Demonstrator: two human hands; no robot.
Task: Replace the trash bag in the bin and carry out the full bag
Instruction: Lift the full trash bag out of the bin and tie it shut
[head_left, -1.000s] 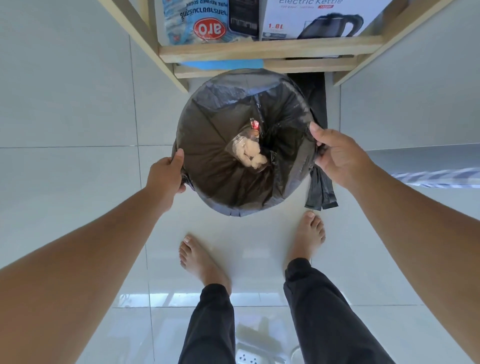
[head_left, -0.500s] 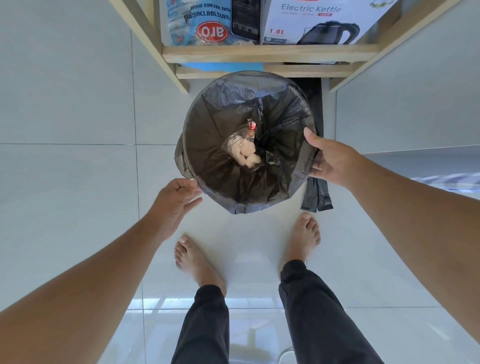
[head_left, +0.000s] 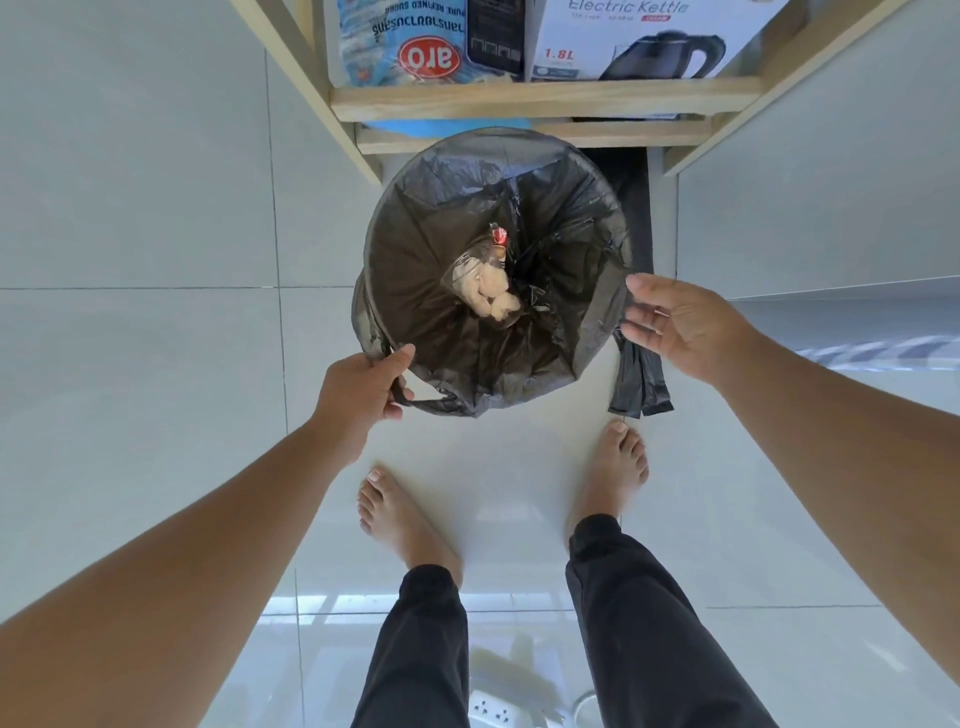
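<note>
A round bin (head_left: 498, 140) lined with a dark grey trash bag (head_left: 426, 244) stands on the tiled floor in front of my feet. At the bag's bottom lies a clear wrapper with pale crumpled scraps (head_left: 491, 296). My left hand (head_left: 361, 387) pinches the bag's folded-over edge at the near left of the rim. At the rim's right side my right hand (head_left: 675, 325) hovers with fingers spread, close to the bag and gripping nothing. A folded black spare bag (head_left: 641, 379) lies on the floor right of the bin.
A wooden shelf unit (head_left: 540, 98) stands just behind the bin, holding a sugar packet (head_left: 405, 47) and an electric kettle box (head_left: 639, 36). A white power strip (head_left: 493, 712) lies on the floor between my legs. My bare feet stand just short of the bin.
My left hand moved from beside the bin back to the near-left rim and took hold of the bag's edge. My right hand let go of the right rim and opened.
</note>
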